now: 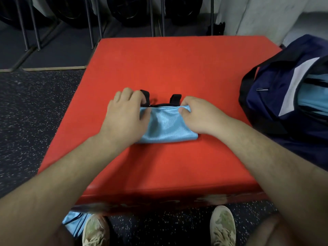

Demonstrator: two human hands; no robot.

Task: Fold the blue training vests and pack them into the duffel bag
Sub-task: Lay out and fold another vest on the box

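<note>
Two pale sneakers, left (pixel 95 229) and right (pixel 222 226), stand on the speckled dark floor (pixel 26 112) at the near edge of a red padded counter (pixel 168 68). Beside the left sneaker, partly under the counter's edge, lies a loose blue vest (pixel 72 222).

On the middle of the counter rests a folded blue training vest (pixel 166 125), a compact flat rectangle with its black-trimmed straps (pixel 175 99) sticking out past the far edge. Both hands are on it. The left hand (pixel 124 114) covers the far left corner, its fingers curled over the black trim there. The right hand (pixel 200 116) pinches the far right corner between thumb and bent fingers.

A navy duffel bag (pixel 276 96) with a white panel and black carry strap (pixel 246 80) sits at the counter's right edge, apart from the folded vest. Its top gapes, and light blue fabric (pixel 312 98) of the same shade shows inside the opening.
</note>
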